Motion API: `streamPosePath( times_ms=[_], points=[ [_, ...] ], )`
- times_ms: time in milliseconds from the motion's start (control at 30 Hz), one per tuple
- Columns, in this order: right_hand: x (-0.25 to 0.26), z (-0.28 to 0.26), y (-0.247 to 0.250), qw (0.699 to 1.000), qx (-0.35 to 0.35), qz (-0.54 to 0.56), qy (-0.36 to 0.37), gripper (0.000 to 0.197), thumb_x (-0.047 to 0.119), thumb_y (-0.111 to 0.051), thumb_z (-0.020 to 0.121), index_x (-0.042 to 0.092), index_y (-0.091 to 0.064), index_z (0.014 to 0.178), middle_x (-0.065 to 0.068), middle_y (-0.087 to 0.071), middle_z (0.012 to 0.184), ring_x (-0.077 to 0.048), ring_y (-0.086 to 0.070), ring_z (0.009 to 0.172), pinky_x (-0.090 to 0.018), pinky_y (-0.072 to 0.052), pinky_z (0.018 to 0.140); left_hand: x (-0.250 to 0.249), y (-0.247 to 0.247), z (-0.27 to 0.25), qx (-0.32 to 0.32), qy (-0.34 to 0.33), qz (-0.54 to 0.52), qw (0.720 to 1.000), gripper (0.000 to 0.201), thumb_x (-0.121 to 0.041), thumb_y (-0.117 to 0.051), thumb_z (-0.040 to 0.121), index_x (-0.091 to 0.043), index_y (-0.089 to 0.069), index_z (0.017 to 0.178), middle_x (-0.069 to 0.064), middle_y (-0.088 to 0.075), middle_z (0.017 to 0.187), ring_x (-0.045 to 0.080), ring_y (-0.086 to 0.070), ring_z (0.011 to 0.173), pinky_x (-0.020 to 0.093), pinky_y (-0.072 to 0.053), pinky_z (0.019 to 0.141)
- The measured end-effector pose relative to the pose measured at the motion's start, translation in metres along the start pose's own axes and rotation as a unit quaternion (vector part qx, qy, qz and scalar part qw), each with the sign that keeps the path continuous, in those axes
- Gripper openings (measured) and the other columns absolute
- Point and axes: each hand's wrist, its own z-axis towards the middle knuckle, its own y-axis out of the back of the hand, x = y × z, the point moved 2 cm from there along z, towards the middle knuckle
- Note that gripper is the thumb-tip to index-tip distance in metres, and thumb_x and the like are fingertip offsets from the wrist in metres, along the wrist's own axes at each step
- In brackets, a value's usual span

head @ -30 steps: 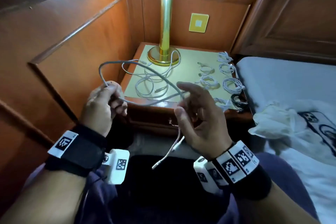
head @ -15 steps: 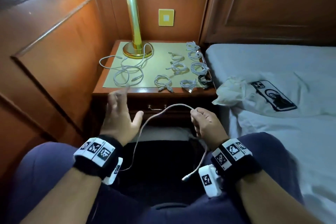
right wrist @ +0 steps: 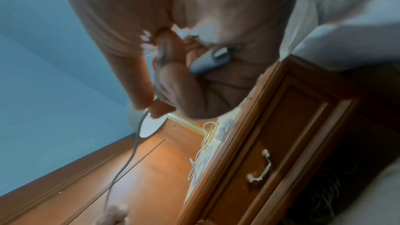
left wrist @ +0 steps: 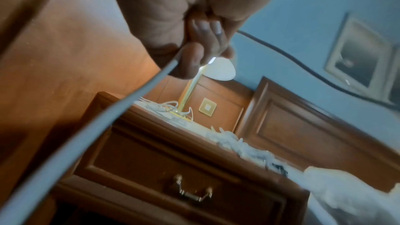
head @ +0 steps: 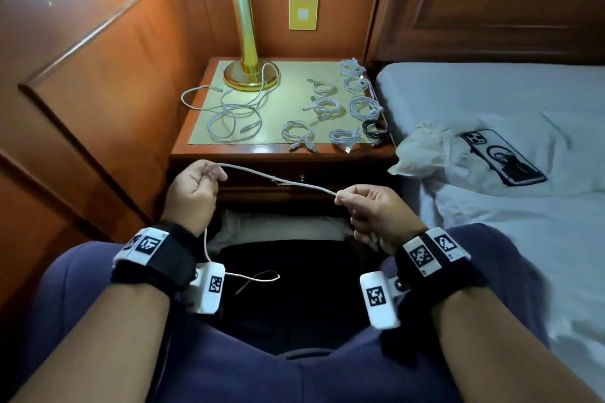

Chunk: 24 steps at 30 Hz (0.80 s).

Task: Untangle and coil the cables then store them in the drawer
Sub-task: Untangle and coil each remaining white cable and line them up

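Note:
A white cable [head: 278, 179] stretches between my two hands above my lap, in front of the nightstand. My left hand [head: 196, 188] pinches it at the left, and the loose tail [head: 255, 278] hangs down past the wrist onto my dark lap. My right hand [head: 370, 209] pinches the other part, with the plug end [right wrist: 211, 61] tucked under its curled fingers. In the left wrist view the cable [left wrist: 86, 131] runs close past the lens. The closed drawer [left wrist: 190, 174] with its brass handle [left wrist: 192, 194] sits below the nightstand top.
On the nightstand [head: 229, 152] lie a loose tangle of white cables [head: 229, 114], several small coiled cables [head: 347, 108], a black coil [head: 376, 129] and a brass lamp [head: 250, 75]. The bed [head: 491, 91] at right holds a phone [head: 501, 155] and crumpled plastic [head: 422, 147].
My left hand, open half a second ago, has closed on the cable. Both hands now hold it pulled out between them, and the view has tilted down from the nightstand.

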Motion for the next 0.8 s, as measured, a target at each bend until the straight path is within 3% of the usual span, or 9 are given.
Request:
streamPosePath(
  times_ms=[100,167,233,367,467,533,633,733,800],
  points=[
    [-0.002,0.004,-0.003,0.996,-0.024,0.076,-0.034,0.016,0.014,-0.055,0.097,0.008,-0.058,0.082,0.002,-0.026,0.056,-0.006,-0.022,0.037,-0.016,-0.023,0.036,0.003,-0.005,-0.007,0.021,0.0,0.078,0.997,0.014,-0.038,-0.056,0.095,-0.029,-0.058,0.084,-0.013,-0.049,0.058,0.016,-0.042,0.055,0.034,-0.037,0.055],
    [-0.002,0.009,0.002,0.979,-0.086,0.178,-0.05,0.012,0.014,-0.051,0.096,0.01,-0.057,0.086,0.005,-0.026,0.055,-0.005,-0.022,0.036,-0.017,-0.019,0.037,0.0,-0.014,-0.013,0.021,-0.033,0.108,0.993,0.012,-0.024,-0.064,0.096,-0.028,-0.052,0.099,-0.008,-0.051,0.073,0.009,-0.048,0.063,0.022,-0.043,0.066],
    [0.0,0.014,0.01,0.955,-0.136,0.261,-0.043,0.012,0.017,-0.047,0.097,0.011,-0.058,0.094,0.007,-0.029,0.054,-0.004,-0.023,0.036,-0.018,-0.017,0.036,-0.009,-0.022,-0.018,0.028,-0.083,0.106,0.991,0.017,-0.016,-0.063,0.097,-0.024,-0.053,0.108,-0.004,-0.05,0.077,0.004,-0.047,0.061,0.014,-0.04,0.066],
    [-0.004,0.02,0.021,0.945,-0.166,0.279,-0.036,0.015,0.03,-0.049,0.102,0.018,-0.058,0.102,0.009,-0.034,0.057,-0.003,-0.024,0.036,-0.017,-0.017,0.032,-0.016,-0.029,-0.02,-0.003,-0.139,0.143,0.98,0.01,-0.011,-0.067,0.093,-0.02,-0.07,0.095,-0.007,-0.062,0.082,0.004,-0.056,0.071,0.007,-0.04,0.067],
    [-0.006,0.02,0.021,0.951,-0.148,0.265,-0.052,0.024,0.037,-0.046,0.102,0.017,-0.06,0.098,0.009,-0.031,0.057,-0.003,-0.021,0.035,-0.018,-0.012,0.035,-0.009,-0.026,-0.016,-0.044,-0.126,0.165,0.977,0.011,-0.012,-0.071,0.09,-0.022,-0.073,0.087,-0.007,-0.067,0.082,0.007,-0.06,0.073,0.018,-0.049,0.071],
    [-0.008,0.02,0.017,0.955,-0.129,0.264,-0.05,0.024,0.027,-0.041,0.1,0.012,-0.059,0.097,0.007,-0.032,0.058,-0.004,-0.022,0.036,-0.02,-0.013,0.039,-0.004,-0.026,-0.016,-0.041,-0.129,0.19,0.972,0.008,-0.013,-0.073,0.088,-0.02,-0.073,0.086,-0.007,-0.068,0.081,0.007,-0.062,0.074,0.021,-0.051,0.075],
    [-0.017,0.025,0.01,0.975,-0.14,0.171,0.004,0.026,0.011,-0.037,0.101,0.009,-0.063,0.099,0.006,-0.038,0.059,-0.005,-0.026,0.04,-0.021,-0.019,0.042,-0.004,-0.035,-0.024,0.018,-0.164,0.224,0.961,0.006,-0.013,-0.076,0.086,-0.018,-0.073,0.085,-0.007,-0.067,0.082,0.002,-0.06,0.073,0.005,-0.043,0.074],
    [-0.024,0.027,0.0,0.98,-0.148,-0.055,0.12,0.025,0.009,-0.049,0.102,0.017,-0.072,0.103,0.009,-0.05,0.067,-0.002,-0.041,0.049,-0.016,-0.03,0.048,-0.004,-0.049,-0.034,0.134,-0.216,0.211,0.944,0.01,-0.01,-0.075,0.086,-0.019,-0.071,0.084,-0.007,-0.065,0.084,0.005,-0.061,0.077,0.02,-0.051,0.077],
    [-0.029,0.026,-0.007,0.953,-0.132,-0.202,0.182,0.023,0.01,-0.056,0.099,0.026,-0.073,0.103,0.008,-0.063,0.089,0.0,-0.063,0.077,-0.013,-0.047,0.071,-0.007,-0.058,-0.041,0.203,-0.222,0.176,0.937,0.007,-0.009,-0.073,0.088,-0.016,-0.072,0.086,-0.007,-0.064,0.087,0.007,-0.065,0.082,0.025,-0.054,0.08]
  ],
)
